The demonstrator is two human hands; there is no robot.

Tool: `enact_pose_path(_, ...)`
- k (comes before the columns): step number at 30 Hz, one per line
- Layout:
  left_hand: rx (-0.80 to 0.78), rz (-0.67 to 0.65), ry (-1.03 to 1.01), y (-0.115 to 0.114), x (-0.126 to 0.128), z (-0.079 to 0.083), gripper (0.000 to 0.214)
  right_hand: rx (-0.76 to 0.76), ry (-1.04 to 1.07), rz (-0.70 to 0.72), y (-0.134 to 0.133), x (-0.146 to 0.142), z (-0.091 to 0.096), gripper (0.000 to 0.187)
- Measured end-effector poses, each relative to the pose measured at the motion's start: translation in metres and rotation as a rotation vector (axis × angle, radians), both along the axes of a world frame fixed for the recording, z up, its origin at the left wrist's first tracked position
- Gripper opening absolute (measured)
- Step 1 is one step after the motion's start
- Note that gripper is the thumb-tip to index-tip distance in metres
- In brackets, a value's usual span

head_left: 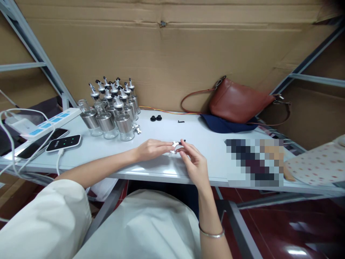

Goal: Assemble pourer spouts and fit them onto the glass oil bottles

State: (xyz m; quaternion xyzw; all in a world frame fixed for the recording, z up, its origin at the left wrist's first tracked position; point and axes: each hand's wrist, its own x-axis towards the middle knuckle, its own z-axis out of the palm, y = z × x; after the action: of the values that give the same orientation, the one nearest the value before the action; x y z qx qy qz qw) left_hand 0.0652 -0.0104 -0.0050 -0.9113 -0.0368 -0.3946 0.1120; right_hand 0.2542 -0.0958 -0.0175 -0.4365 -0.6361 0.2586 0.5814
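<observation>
At the front middle of the table, my two hands hold a silver pour spout [175,144] with a black tip. My left hand [154,149] reaches in from the left, its fingers closed on the spout's silver part. My right hand [194,160] has thumb and fingers closed about the black tip end. Fingers hide part of the spout. Several glass oil bottles [125,126] with steel bands stand to the left, most topped by spouts. Two at the front left have bare necks. Another spout [138,128] lies beside them.
Two black stoppers [156,118] and a small black piece [181,121] lie farther back. A brown handbag [239,100] rests on dark blue cloth [215,124]. Left are a power strip [54,122], a white device [64,143] and cables. A blurred patch [254,162] covers the right side.
</observation>
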Motion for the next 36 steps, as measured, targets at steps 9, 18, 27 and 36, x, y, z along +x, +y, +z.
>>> enact_pose_path(9,0.037,0.008,-0.048,-0.0027,0.0008,0.0037,0.024,0.0,-0.085,0.068,-0.0021,-0.0002,0.0033,0.042)
enact_pose_path(18,-0.071,0.022,0.008,-0.0019,0.0058,-0.0004,0.026,-0.02,-0.11,0.091,-0.0021,-0.0038,0.0023,0.06)
enact_pose_path(27,-0.481,-0.028,-0.011,-0.0014,0.0071,-0.0051,0.055,-0.095,-0.054,0.026,-0.0006,-0.0045,-0.0039,0.051)
enact_pose_path(36,-0.552,-0.036,0.058,-0.0009,0.0072,-0.0035,0.059,-0.082,-0.05,0.063,0.0011,-0.0049,-0.0031,0.046)
